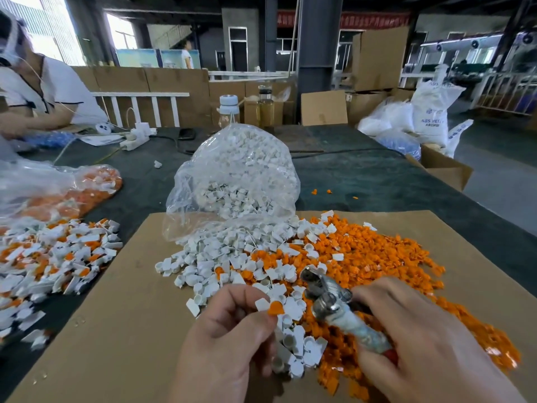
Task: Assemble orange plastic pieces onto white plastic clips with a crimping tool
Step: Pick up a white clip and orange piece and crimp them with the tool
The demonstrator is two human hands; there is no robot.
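My left hand (229,338) pinches a white clip with an orange piece (274,309) set on it, just above the heap. My right hand (421,344) grips the worn metal crimping tool (334,303) by its handle, its jaws pointing up and left, a short way right of the held clip. Loose white clips (220,263) spill from a clear bag (232,175) onto the cardboard sheet (122,315). A spread of orange pieces (386,257) lies to the right of them.
A heap of joined white and orange parts (55,257) lies at the left, with a bag of orange parts (69,193) behind it. Another person (37,91) sits at the far left. Bottles (229,110), a power strip (135,138) and boxes (444,167) stand beyond.
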